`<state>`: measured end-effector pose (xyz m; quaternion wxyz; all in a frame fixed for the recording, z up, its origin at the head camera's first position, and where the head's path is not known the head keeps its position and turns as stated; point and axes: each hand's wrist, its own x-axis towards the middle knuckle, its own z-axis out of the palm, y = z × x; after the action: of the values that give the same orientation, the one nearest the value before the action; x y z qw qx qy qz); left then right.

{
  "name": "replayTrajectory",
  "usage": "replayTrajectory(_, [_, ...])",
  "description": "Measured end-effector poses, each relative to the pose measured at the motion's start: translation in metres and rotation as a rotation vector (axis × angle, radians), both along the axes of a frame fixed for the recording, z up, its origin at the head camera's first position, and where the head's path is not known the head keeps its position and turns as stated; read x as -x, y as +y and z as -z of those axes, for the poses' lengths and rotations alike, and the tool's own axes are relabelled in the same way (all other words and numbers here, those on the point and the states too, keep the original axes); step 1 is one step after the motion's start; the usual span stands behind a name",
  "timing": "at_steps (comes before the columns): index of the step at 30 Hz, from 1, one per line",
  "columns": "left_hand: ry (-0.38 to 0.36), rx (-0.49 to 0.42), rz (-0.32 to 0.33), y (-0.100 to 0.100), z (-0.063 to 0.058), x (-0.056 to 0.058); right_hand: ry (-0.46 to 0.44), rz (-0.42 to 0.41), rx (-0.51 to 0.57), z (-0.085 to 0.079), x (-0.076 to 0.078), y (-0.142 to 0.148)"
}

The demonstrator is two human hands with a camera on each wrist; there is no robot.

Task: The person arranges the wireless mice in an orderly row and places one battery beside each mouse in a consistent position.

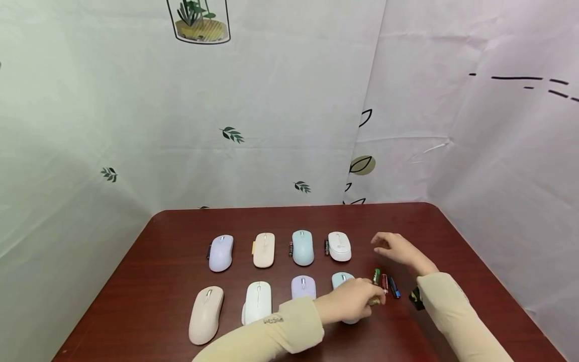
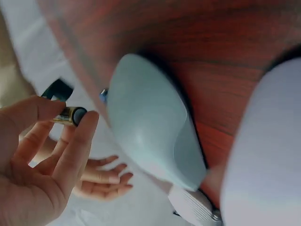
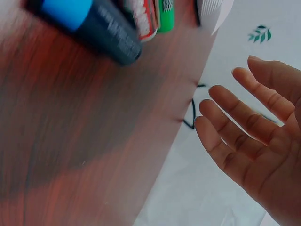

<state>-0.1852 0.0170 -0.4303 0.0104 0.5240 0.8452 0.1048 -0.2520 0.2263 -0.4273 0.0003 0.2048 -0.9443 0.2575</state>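
My left hand [image 1: 350, 300] pinches a small gold and black battery [image 2: 71, 115] between thumb and fingertips, just right of a light blue mouse [image 1: 342, 279]. In the left wrist view, that mouse's rounded shell fills the middle. My right hand [image 1: 401, 250] hovers above the table at the right, its fingers loosely spread and holding nothing. Nearest to it lie a green battery [image 1: 377, 276], a red battery [image 1: 385, 283] and a blue and black battery [image 1: 394, 287]. By the right sleeve sits a dark object [image 1: 415, 298], partly hidden.
Two rows of mice stand on the dark red table [image 1: 149, 281]. In the back row, a white mouse [image 1: 339, 246] and a blue mouse [image 1: 302, 248] have batteries at their left sides. A beige mouse [image 1: 205, 315] lies front left. Patterned white cloth [image 1: 280, 100] hangs behind.
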Motion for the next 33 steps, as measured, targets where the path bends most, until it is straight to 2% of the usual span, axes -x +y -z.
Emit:
replayTrajectory(3, [-0.078, -0.071, -0.035, -0.019, -0.004, 0.003, 0.000, -0.013, -0.013, -0.002, 0.001, -0.009])
replayTrajectory(9, [-0.214, -0.249, -0.154, -0.062, -0.006, 0.002, 0.017, -0.055, -0.045, -0.004, 0.000, -0.029])
replayTrajectory(16, [-0.306, -0.406, -0.255, -0.104, -0.001, -0.006, 0.051, -0.055, -0.104, -0.004, -0.008, -0.056])
replayTrajectory(20, [-0.290, -0.450, -0.296, -0.129, 0.004, -0.013, 0.081, -0.064, -0.122, -0.003, -0.011, -0.077])
replayTrajectory(27, [-0.191, -0.467, -0.350, -0.177, 0.009, -0.026, 0.082, -0.093, -0.085, -0.003, -0.021, -0.110])
replayTrajectory(30, [-0.164, -0.475, -0.376, -0.194, 0.008, -0.029, 0.102, -0.143, -0.076, -0.004, -0.026, -0.120])
replayTrajectory(33, [-0.122, -0.485, -0.427, -0.211, 0.008, -0.032, 0.117, -0.228, -0.051, -0.004, -0.030, -0.131])
